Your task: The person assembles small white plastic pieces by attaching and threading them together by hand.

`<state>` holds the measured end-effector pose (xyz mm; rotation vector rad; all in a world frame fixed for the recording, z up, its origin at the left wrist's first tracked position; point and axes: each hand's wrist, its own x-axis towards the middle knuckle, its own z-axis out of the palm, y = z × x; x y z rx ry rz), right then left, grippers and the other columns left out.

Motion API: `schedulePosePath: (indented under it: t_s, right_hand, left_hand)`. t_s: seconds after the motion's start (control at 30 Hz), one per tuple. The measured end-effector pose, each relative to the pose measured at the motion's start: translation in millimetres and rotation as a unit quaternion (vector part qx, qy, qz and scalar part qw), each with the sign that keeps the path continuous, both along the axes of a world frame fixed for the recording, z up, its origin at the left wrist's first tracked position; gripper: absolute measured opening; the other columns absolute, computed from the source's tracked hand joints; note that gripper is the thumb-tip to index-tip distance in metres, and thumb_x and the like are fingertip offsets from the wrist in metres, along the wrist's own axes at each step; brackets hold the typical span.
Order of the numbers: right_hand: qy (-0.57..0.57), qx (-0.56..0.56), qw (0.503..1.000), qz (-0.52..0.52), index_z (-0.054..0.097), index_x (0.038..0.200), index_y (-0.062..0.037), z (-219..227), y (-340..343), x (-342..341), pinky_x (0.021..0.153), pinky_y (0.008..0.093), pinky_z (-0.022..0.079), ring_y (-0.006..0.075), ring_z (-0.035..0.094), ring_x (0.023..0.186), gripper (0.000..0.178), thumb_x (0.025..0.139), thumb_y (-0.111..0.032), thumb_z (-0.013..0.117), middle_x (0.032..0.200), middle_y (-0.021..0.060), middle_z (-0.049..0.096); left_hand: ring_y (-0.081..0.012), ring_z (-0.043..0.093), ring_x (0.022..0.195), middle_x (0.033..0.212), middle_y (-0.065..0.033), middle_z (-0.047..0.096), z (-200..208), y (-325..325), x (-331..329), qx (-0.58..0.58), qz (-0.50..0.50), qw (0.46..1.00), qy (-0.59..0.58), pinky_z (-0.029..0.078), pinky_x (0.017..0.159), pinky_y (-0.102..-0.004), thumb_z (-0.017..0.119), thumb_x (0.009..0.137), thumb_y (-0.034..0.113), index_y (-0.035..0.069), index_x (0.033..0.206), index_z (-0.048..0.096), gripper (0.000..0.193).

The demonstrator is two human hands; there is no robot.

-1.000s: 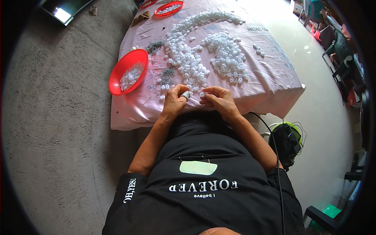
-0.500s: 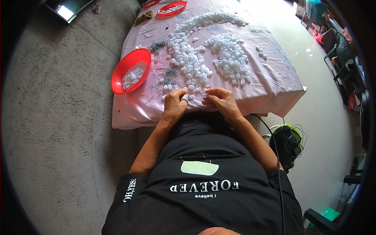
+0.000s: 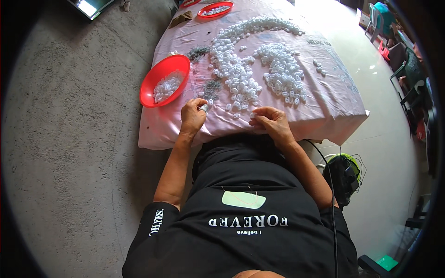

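My right hand [image 3: 274, 125] pinches a small white oval plastic piece [image 3: 253, 115] between thumb and fingertips, just above the near edge of the table. Off to the left, my left hand [image 3: 193, 118] is closed, its fingertips beside a small heap of thin grey metal bits [image 3: 212, 86]. A pale wrap or band circles one of its fingers. What those fingers grip, if anything, is too small to make out. Just beyond my hands spreads a long curved pile of the white plastic pieces [image 3: 236, 76], with a second pile [image 3: 282, 72] to its right.
A red bowl [image 3: 147, 88] part-filled with white pieces tilts at the table's left edge. Another red bowl [image 3: 214, 14] stands at the far end, near more metal bits [image 3: 198, 53]. Pink cloth [image 3: 333, 99] covers the table. A black cable [image 3: 332, 199] runs down my right side.
My left hand has moved left, away from my right hand and toward the grey metal bits. My right hand stays over the near edge with its white piece. The view has shifted slightly.
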<state>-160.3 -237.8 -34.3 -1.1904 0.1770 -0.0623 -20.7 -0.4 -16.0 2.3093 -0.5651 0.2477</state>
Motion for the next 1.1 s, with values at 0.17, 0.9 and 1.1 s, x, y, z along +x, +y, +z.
schedulePosePath:
  t_s: [0.17,0.9,1.1]
  right_hand:
    - [-0.012,0.002,1.000,-0.003,0.062,0.102,-0.0003,-3,0,1,0.064,0.0243,0.054,0.0134,0.066,0.077,0.015,0.088,-0.008,0.061,0.089,0.0075,0.067]
    - [-0.153,-0.508,0.837,-0.135,0.070,0.088,-0.0046,-7,0,15,0.064,0.0334,0.048,0.0253,0.063,0.068,0.013,0.077,-0.005,0.064,0.079,0.0114,0.063]
    - [-0.142,-0.490,0.849,-0.140,0.070,0.084,-0.0054,-5,-2,15,0.069,0.0372,0.049,0.0297,0.062,0.075,0.012,0.074,-0.005,0.064,0.081,0.0127,0.063]
  left_hand:
    - [-0.0271,0.064,0.073,0.085,-0.0140,0.065,-2,-10,13,0.049,-0.015,0.998,-0.025,0.051,0.069,-0.0360,0.057,0.071,0.001,0.004,0.087,0.068,0.019]
    - [-0.0280,0.064,0.085,0.090,-0.0131,0.067,19,-26,51,0.069,-0.033,0.997,-0.031,0.051,0.079,-0.0350,0.054,0.068,0.002,0.006,0.088,0.069,0.025]
    - [-0.0275,0.064,0.084,0.090,-0.0134,0.066,26,-8,19,0.076,-0.059,0.995,-0.014,0.050,0.077,-0.0360,0.055,0.071,0.003,0.005,0.087,0.068,0.021]
